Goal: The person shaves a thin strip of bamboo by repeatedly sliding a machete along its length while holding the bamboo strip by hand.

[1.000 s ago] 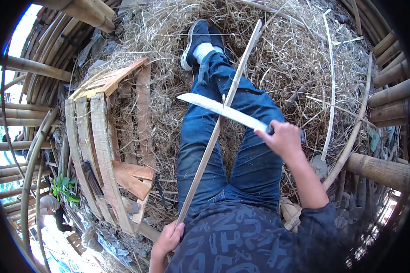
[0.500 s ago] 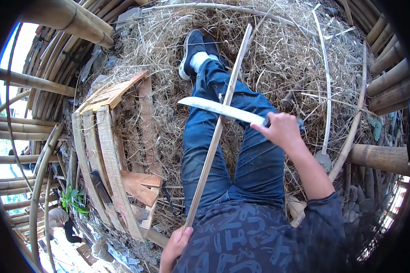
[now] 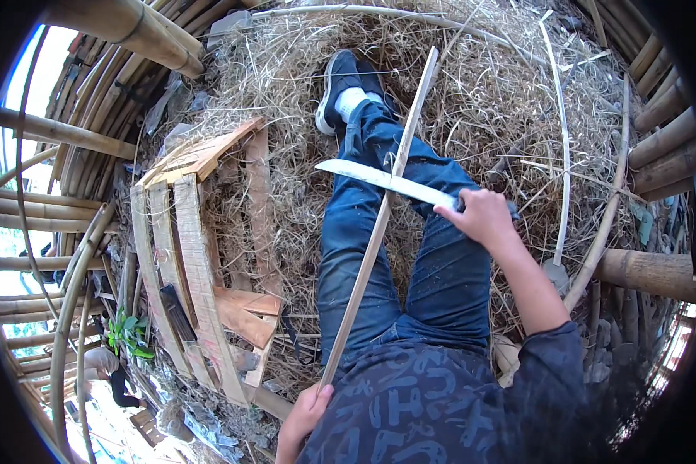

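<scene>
My right hand (image 3: 483,219) grips the handle of a machete (image 3: 419,190), its long pale blade pointing left across my thighs. The blade lies across a long, narrow bamboo strip (image 3: 366,271) and meets it above my legs. A small curled shaving (image 3: 388,161) stands at the strip just beyond the blade. Near my waist, my left hand (image 3: 308,414) is closed around the strip's near end. From there the strip slants up and away to the right, over my jeans, its far end past my shoes.
A broken wooden crate (image 3: 197,255) stands to my left. Thick piles of shavings (image 3: 487,93) cover the ground around my legs. Bamboo poles (image 3: 649,272) line both sides, and a thin pale strip (image 3: 562,147) lies at right. Another person (image 3: 120,379) shows at the lower left.
The whole view has shifted slightly. Along the strip, the machete blade sits at about the same place, a touch nearer me. Both hands keep their hold.
</scene>
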